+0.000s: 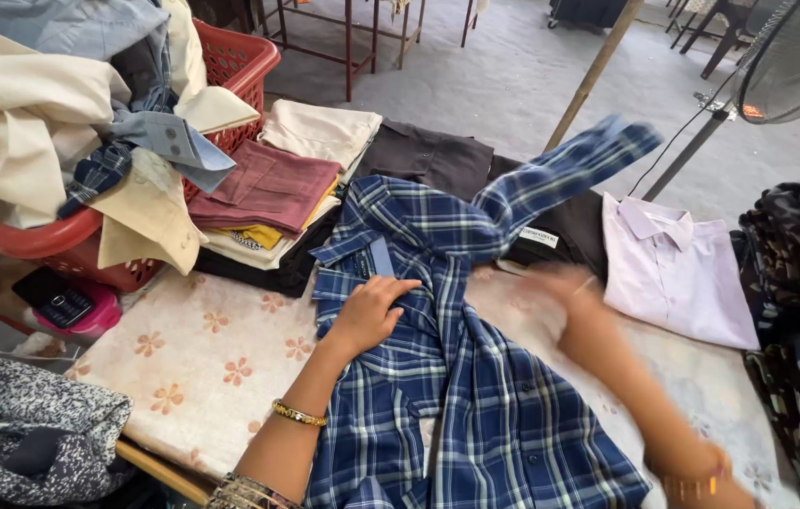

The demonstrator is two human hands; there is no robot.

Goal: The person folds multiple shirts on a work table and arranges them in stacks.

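Blue plaid shirt: woven cloth, matt, soft, creased. Worktop cover: matt cloth with pale floral print. Laundry basket at the far left corner: red moulded plastic, slightly glossy. Bangle: shiny gold-coloured metal.

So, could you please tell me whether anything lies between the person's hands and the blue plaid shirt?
Nothing visible does. The left hand rests flat on the blue plaid shirt near its collar, and the blurred right hand is at the shirt's sleeve.
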